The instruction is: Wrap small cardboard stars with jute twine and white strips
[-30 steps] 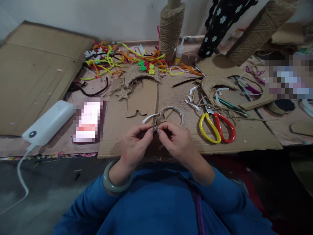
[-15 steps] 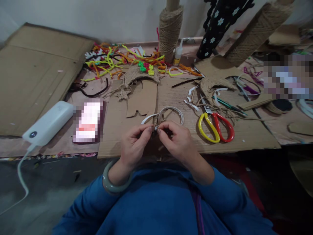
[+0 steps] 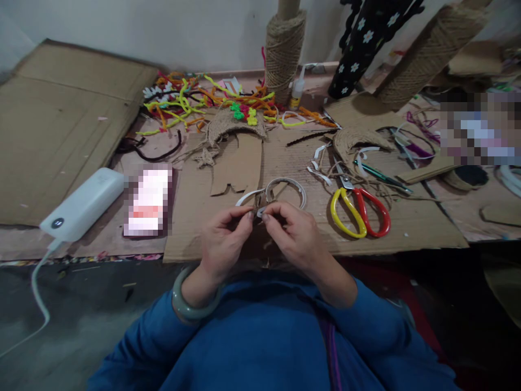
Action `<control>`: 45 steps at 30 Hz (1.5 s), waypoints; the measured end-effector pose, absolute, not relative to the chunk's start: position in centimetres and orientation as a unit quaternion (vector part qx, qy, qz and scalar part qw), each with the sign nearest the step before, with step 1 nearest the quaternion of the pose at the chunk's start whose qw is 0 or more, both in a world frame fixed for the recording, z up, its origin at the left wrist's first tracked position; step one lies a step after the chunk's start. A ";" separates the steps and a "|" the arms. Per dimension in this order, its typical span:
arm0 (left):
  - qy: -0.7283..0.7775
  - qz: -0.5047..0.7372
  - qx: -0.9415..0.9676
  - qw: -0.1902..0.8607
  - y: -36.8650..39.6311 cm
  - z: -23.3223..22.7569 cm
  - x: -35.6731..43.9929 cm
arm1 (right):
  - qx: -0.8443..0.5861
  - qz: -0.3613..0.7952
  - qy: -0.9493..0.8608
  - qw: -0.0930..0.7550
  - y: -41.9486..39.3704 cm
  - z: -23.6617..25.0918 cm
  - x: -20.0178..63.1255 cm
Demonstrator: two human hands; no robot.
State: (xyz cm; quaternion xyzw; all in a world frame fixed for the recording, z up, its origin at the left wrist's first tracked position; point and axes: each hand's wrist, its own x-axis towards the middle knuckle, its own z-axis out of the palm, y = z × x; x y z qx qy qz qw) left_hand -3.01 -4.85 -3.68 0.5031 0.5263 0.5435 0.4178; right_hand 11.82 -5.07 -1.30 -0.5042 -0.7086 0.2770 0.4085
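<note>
At centre frame, left hand (image 3: 226, 236) and right hand (image 3: 293, 233) pinch one end of a white hoop (image 3: 285, 187), seemingly wrapping it; continuing demands firm fingertip grip.

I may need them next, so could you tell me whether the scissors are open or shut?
Shut: the scissors lie flat with yellow and red handles touching.

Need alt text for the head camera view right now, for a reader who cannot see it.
Both hands, left hand and right hand, pinch one end of a white hoop over a cardboard sheet. Red-and-yellow scissors lie to the right, a white power bank to the left, colourful pipe cleaners behind.
</note>
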 end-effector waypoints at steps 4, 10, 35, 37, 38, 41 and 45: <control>0.520 0.554 0.474 0.445 -4.9 -3.8 -3.0 | -0.495 0.282 -0.708 0.417 -5.1 -1.3 11.9; 0.500 0.569 0.439 0.483 -4.9 -4.3 -3.0 | -0.482 0.282 -0.709 0.430 -5.1 -1.4 12.0; 0.469 0.583 0.331 0.575 -4.4 -3.2 -2.6 | -0.502 0.446 -0.503 0.545 -5.4 -2.7 12.8; 0.464 0.581 0.327 0.583 -4.6 -2.9 -2.5 | -0.479 0.508 -0.507 0.505 -5.3 -2.7 12.6; 0.461 0.580 0.328 0.586 -4.8 -2.9 -2.5 | -0.467 0.531 -0.503 0.497 -5.3 -2.7 12.5; 0.455 0.561 0.343 0.600 -5.5 -2.7 -2.4 | -0.443 0.560 -0.472 0.517 -5.4 -2.9 12.4; 0.464 0.480 0.404 0.625 -6.6 -2.3 -2.5 | -0.456 0.555 -0.453 0.528 -5.7 -3.0 12.8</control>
